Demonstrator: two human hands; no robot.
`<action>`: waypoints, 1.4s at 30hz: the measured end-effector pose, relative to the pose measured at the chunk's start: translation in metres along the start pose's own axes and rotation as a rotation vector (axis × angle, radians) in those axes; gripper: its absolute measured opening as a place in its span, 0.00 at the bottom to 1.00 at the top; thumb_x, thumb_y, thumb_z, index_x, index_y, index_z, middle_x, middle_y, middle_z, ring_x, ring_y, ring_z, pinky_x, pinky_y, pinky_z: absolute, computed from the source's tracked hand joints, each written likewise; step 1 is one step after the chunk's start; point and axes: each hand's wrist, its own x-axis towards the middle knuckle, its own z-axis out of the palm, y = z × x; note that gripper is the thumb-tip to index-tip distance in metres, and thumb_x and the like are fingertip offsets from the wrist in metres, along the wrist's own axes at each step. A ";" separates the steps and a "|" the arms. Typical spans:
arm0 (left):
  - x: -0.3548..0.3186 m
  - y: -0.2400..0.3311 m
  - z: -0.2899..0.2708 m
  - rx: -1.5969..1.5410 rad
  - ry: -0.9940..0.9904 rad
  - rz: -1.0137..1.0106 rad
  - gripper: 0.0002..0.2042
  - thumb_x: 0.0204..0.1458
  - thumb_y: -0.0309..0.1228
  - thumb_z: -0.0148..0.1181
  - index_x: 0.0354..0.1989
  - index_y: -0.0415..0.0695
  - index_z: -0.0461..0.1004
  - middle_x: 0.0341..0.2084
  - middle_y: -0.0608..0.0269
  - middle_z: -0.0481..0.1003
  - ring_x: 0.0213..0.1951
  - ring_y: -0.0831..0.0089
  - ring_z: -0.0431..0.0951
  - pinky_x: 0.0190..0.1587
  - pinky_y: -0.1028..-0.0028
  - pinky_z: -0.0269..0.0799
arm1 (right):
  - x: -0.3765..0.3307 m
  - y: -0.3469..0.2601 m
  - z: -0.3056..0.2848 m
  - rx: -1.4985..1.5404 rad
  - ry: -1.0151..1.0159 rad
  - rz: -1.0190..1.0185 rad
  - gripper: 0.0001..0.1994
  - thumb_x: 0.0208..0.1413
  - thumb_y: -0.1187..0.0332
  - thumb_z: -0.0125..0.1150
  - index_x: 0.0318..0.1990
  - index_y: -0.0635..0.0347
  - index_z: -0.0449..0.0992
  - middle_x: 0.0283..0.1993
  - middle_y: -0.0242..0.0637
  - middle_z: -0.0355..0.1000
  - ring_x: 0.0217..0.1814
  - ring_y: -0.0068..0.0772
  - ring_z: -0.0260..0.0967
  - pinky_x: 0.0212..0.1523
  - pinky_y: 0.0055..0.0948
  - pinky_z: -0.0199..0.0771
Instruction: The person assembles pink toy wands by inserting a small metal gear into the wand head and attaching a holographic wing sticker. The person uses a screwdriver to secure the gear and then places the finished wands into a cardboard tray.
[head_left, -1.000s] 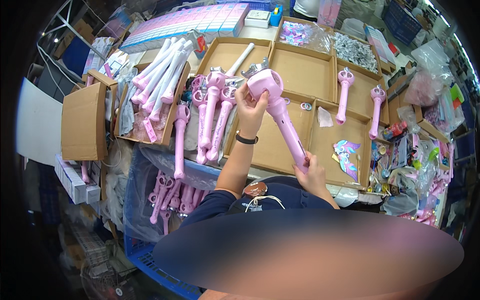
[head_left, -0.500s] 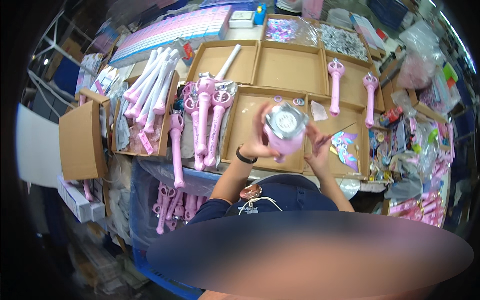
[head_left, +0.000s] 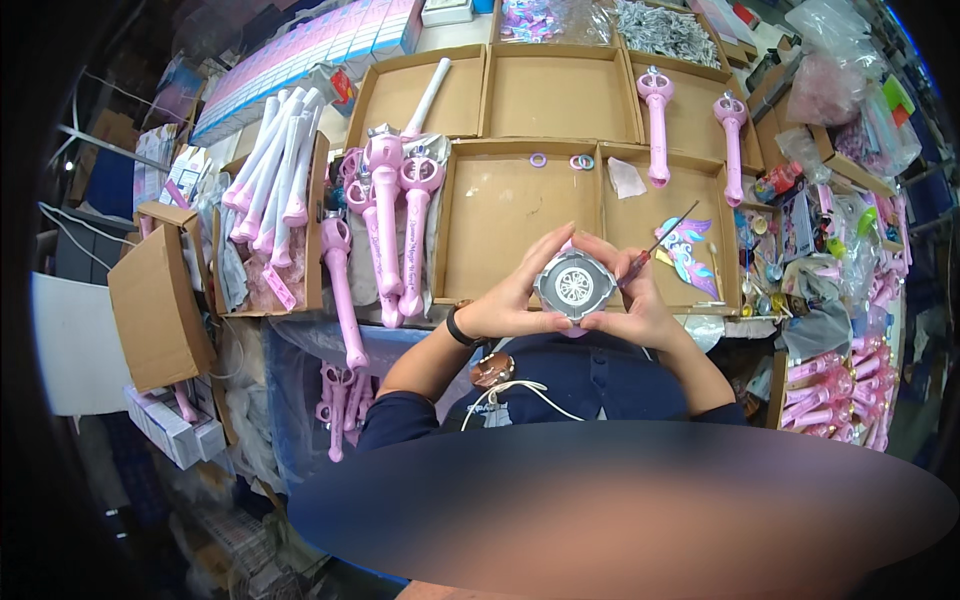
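Observation:
Both my hands close around a pink toy wand (head_left: pixel 577 288), seen end-on. Its round silver-grey cap carries a white pattern and faces up, while most of the pink body is hidden below. My left hand (head_left: pixel 510 295) wraps the cap's left side, a dark band on its wrist. From the other side my right hand (head_left: pixel 640 310) grips the rim and also keeps a screwdriver (head_left: pixel 640 263) between its fingers, the thin shaft pointing up and right. Beyond that hand lies a purple and blue wing-shaped piece (head_left: pixel 688 262) in a cardboard tray (head_left: pixel 520 220).
Several pink wands (head_left: pixel 385 170) lie left of the tray. A box (head_left: pixel 318 200) of white-and-pink sticks (head_left: pixel 270 170) stands farther left. Two wands (head_left: pixel 657 125) rest in the back right tray. Small rings (head_left: pixel 538 160) lie in the near tray. A blue bin (head_left: pixel 300 400) sits below the table's edge.
The wand has come down and nearer my body, its cap turned more squarely up. My right hand has closed onto the cap's right side, still with the screwdriver. The whole view has shifted.

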 end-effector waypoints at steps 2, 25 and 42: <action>0.000 0.006 0.002 0.017 -0.009 0.006 0.48 0.41 0.41 0.66 0.65 0.41 0.39 0.64 0.48 0.41 0.66 0.55 0.39 0.64 0.60 0.38 | -0.002 -0.004 0.000 -0.095 -0.021 -0.023 0.28 0.41 0.73 0.68 0.39 0.53 0.48 0.62 0.55 0.53 0.68 0.46 0.44 0.62 0.39 0.50; -0.002 0.019 0.017 0.097 0.142 0.009 0.36 0.34 0.33 0.72 0.56 0.41 0.63 0.54 0.52 0.65 0.61 0.54 0.57 0.59 0.63 0.55 | -0.021 -0.006 -0.006 -0.234 0.054 -0.180 0.27 0.40 0.70 0.71 0.34 0.55 0.51 0.57 0.63 0.58 0.62 0.54 0.56 0.49 0.30 0.64; 0.014 -0.037 0.028 -0.148 0.243 0.198 0.49 0.34 0.37 0.72 0.64 0.45 0.45 0.61 0.51 0.53 0.62 0.60 0.53 0.60 0.65 0.53 | -0.006 0.006 -0.009 0.041 0.253 -0.084 0.26 0.39 0.72 0.71 0.32 0.52 0.51 0.59 0.56 0.57 0.63 0.44 0.55 0.60 0.37 0.55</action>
